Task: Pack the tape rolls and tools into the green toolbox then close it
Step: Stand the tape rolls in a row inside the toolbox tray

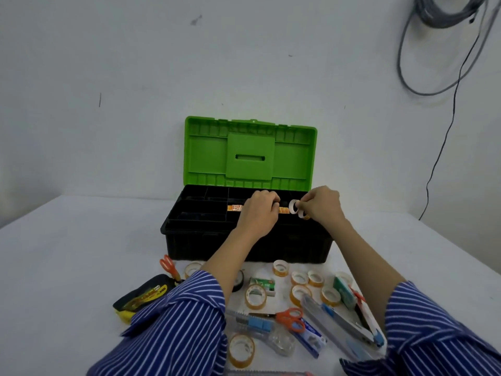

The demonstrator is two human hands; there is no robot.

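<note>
The toolbox stands open on the white table, its green lid [249, 153] upright and its black base [244, 245] holding a divided tray. An orange-labelled pack [235, 208] lies in the tray. My left hand [260, 213] is over the tray with curled fingers; what it holds is hidden. My right hand [321, 204] pinches small tape rolls [295, 208] above the tray's right side. In front of the box lie several tape rolls [256, 295], orange scissors [291, 318], a second pair of scissors [169, 267], a box cutter [252, 321] and a green staple box [264, 284].
A black and yellow pouch [143, 294] lies at the front left. Packaged cutters [341, 321] lie at the front right. Grey cables [447, 44] hang on the wall at the upper right. The white table [81, 253] meets the wall behind the box.
</note>
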